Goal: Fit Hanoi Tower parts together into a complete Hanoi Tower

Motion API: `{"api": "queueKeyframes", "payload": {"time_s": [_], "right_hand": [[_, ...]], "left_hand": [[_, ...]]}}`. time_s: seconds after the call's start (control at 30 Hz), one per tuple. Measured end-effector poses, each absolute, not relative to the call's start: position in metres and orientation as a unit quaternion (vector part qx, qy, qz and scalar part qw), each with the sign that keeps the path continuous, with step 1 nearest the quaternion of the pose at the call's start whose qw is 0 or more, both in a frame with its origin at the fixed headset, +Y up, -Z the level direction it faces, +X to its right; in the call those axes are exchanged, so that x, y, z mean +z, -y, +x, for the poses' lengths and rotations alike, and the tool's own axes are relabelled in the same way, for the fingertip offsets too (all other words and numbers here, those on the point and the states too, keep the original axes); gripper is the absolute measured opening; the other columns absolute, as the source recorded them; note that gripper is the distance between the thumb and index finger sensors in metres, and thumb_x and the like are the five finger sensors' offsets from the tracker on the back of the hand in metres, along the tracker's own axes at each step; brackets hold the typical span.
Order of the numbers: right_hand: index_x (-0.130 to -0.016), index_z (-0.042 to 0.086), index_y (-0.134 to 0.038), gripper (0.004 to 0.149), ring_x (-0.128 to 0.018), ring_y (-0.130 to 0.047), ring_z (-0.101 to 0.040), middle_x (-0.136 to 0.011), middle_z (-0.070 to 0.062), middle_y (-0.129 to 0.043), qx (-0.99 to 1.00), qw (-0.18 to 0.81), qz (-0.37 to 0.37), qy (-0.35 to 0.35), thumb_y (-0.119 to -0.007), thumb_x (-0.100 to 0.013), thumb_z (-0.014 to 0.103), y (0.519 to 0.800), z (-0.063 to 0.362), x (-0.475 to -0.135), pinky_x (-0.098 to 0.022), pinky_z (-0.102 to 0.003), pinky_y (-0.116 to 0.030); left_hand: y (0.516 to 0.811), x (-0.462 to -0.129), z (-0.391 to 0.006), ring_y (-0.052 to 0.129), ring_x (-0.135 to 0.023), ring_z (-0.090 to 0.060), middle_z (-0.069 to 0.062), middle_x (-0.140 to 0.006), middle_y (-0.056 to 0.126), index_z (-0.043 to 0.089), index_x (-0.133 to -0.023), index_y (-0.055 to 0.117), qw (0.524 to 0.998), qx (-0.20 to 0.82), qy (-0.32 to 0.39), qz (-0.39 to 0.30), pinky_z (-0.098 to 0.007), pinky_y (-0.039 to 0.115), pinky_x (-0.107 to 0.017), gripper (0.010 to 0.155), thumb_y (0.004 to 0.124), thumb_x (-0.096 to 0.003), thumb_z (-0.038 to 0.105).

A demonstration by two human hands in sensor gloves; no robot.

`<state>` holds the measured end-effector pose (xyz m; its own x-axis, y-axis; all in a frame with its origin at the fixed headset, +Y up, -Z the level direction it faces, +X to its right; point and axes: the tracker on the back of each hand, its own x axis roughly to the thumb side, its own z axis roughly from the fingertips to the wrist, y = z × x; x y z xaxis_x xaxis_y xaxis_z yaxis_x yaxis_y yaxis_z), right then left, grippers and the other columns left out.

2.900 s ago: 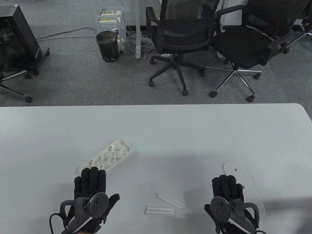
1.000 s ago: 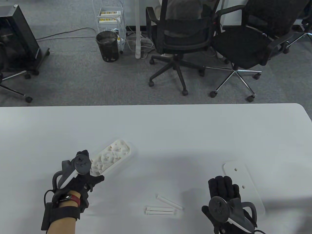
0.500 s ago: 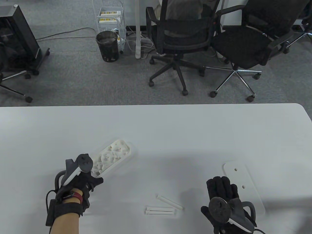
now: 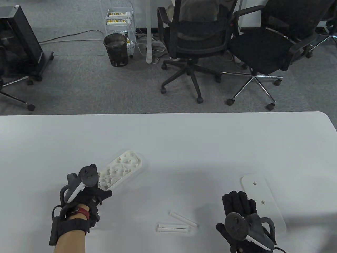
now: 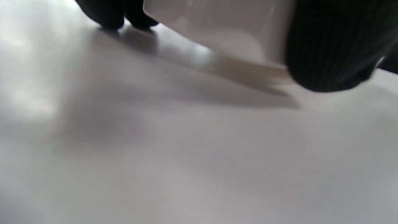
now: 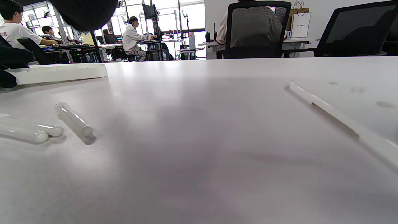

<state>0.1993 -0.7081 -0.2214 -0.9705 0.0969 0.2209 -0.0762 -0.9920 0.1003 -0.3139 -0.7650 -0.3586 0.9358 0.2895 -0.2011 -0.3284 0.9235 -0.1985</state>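
The counter (image 4: 184,137) is viewed from above; both wrist views skim it low, the pegs (image 6: 73,119) shared

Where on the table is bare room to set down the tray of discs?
Bare patches: the far half of the table, and between the tray and the flat base plate. Crowded: near the pegs and both hands.

White tray (image 4: 123,168) of discs lies diagonally at worktop left. Three white pegs (image 4: 175,222) lie flat at centre front. Flat white base plate (image 4: 266,200), with holes, lies at right.
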Motion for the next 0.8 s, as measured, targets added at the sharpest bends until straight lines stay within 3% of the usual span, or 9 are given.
{"api": "queueKeyframes", "payload": {"time_s": [0.2,0.8], "right_hand": [[-0.101,0.014,-0.013,0.092,-0.1,-0.011,-0.05,-0.111,-0.02,-0.011,0.991,0.044,0.116,-0.045,-0.07,-0.038,0.051,0.708,0.198,-0.221,-0.07,-0.068,-0.02],[-0.101,0.014,-0.013,0.092,-0.1,-0.012,-0.051,-0.111,-0.02,-0.011,0.99,0.045,0.126,-0.048,-0.07,-0.038,0.051,0.709,0.195,-0.219,-0.07,-0.069,-0.02]], "left_hand": [[0.752,-0.353,-0.31,0.062,-0.095,-0.051,-0.021,-0.11,0.041,0.015,-0.107,0.011,0.969,0.231,-0.04,-0.074,-0.049,0.069,-0.067,0.124,0.097,-0.0287,0.059],[0.715,-0.34,-0.281,0.061,-0.095,-0.05,-0.021,-0.111,0.041,0.017,-0.108,0.013,0.93,0.355,0.096,-0.03,-0.05,0.067,-0.069,0.125,0.1,-0.0278,0.057]]}}
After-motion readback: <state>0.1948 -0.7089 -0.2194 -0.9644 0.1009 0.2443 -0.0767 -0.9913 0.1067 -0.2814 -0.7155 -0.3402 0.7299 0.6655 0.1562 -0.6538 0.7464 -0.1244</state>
